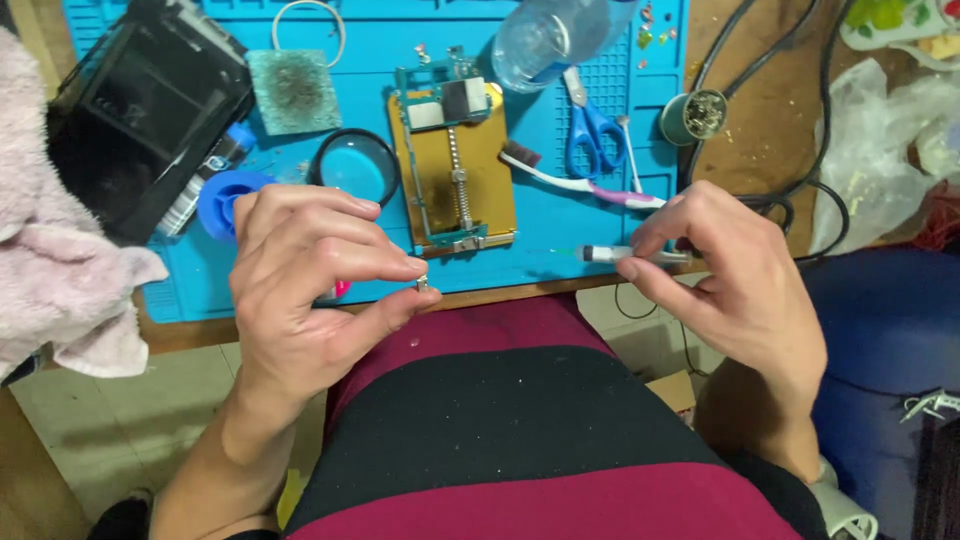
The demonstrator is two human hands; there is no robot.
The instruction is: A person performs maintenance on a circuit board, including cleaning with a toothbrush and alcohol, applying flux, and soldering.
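Note:
My left hand [305, 275] pinches a tiny metallic part [424, 284] between thumb and forefinger, held over the table's front edge. My right hand [735, 280] grips a small syringe-like applicator [608, 254] with a thin green tip pointing left toward that part; the two are a hand's width apart. Behind both hands, a gold-coloured clamp holder [470, 175] lies on a blue work mat [560, 225], with a green circuit board [445, 95] clamped at its far end.
On the mat are blue-handled scissors [592, 130], a toothbrush [580, 182], a round magnifier [358, 165], a blue tape roll [222, 195], a grey sponge pad [294, 90] and a clear bottle [548, 38]. A black box [140, 110], pink cloth [50, 260], solder wick tin [694, 116], cables and plastic bags lie around.

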